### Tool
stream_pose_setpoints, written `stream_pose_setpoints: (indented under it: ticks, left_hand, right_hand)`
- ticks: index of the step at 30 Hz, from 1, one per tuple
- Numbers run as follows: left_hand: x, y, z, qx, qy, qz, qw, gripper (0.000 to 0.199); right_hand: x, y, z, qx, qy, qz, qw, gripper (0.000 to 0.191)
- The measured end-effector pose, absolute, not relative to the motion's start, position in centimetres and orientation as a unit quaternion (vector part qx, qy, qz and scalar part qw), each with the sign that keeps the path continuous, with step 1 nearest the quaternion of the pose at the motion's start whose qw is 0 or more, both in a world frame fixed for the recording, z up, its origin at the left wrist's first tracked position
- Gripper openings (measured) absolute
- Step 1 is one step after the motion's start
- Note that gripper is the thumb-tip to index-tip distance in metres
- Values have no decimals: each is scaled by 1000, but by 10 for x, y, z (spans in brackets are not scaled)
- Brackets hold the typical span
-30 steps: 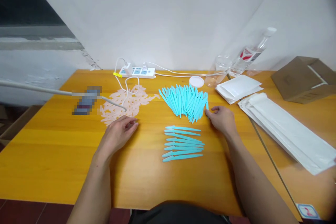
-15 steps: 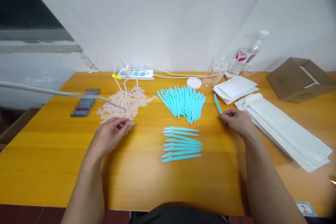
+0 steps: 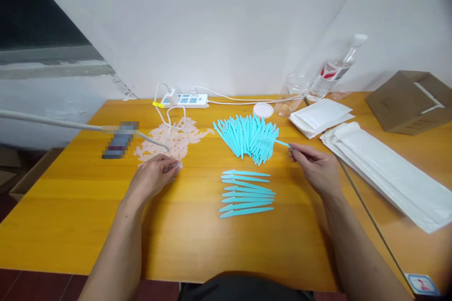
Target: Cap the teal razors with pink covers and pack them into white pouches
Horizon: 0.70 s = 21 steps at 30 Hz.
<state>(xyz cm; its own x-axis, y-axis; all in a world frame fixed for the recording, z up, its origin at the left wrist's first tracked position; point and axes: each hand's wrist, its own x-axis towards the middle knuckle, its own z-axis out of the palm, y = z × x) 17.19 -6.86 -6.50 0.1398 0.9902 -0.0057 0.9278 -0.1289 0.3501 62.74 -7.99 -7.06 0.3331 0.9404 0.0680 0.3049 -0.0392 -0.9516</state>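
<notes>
My right hand (image 3: 312, 164) pinches a turquoise eyebrow razor (image 3: 282, 143) by one end. The razor points left, toward the right side of a loose pile of similar razors (image 3: 243, 136). Closer to me, several razors (image 3: 247, 200) lie side by side in a rough column, blade ends to the left. At the near edge of a spread of small pale pink caps (image 3: 165, 138), my left hand (image 3: 155, 174) is closed, with a pale pink cap (image 3: 179, 164) at its fingertips. That cap is partly hidden by the fingers.
A white cable crosses the pink caps from the left, beside a blurred phone (image 3: 120, 140). Along the wall are a power strip (image 3: 190, 99), a round white lid (image 3: 263, 110), a clear cup and a bottle (image 3: 332, 73). White bags (image 3: 388, 174) and a cardboard box (image 3: 406, 103) lie right.
The razor in my right hand has turned from pointing away to pointing left, toward the pile. My left hand stays by the pink caps, fingers a little more closed. The view has shifted slightly.
</notes>
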Motion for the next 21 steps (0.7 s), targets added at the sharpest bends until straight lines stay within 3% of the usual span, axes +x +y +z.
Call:
stream_pose_setpoints:
  ticks: [6, 15, 21]
  left_hand:
    - [171, -64, -65, 769, 608, 144, 130, 29]
    - [267, -83, -38, 633, 556, 337, 420, 37]
    - [292, -82, -47, 630, 523, 338, 464, 33]
  right_hand:
    - [606, -88, -73, -549, -534, 390, 512, 27]
    - [574, -101, -69, -453, -616, 421, 488, 20]
    - [573, -106, -72, -440, -631, 422, 480, 20]
